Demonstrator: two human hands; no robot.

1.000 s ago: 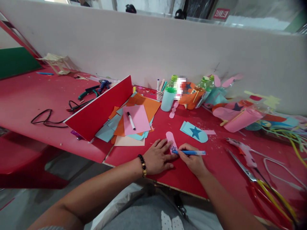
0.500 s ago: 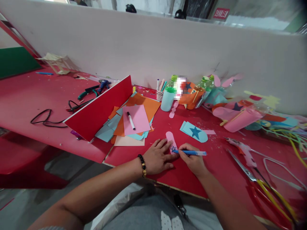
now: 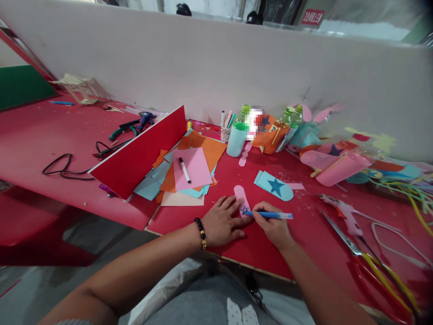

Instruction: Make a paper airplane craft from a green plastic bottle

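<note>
A bracelet (image 3: 200, 234) of round beads, black with gold ones among them, circles the wrist above the left hand (image 3: 223, 222). Both forearms are bare; a sliver of grey sleeve (image 3: 72, 322) shows at the left arm. Over the lap lies grey cloth (image 3: 199, 300) — with two white, dark-dotted shapes (image 3: 234, 312) on it — and paler, creased fabric (image 3: 149, 293) beside it.

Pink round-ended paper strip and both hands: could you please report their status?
Left hand spread, touching pink round-ended paper strip. Right hand gripping slim blue pen, tip at blue star outline. No obstruction visible at pen.
</note>
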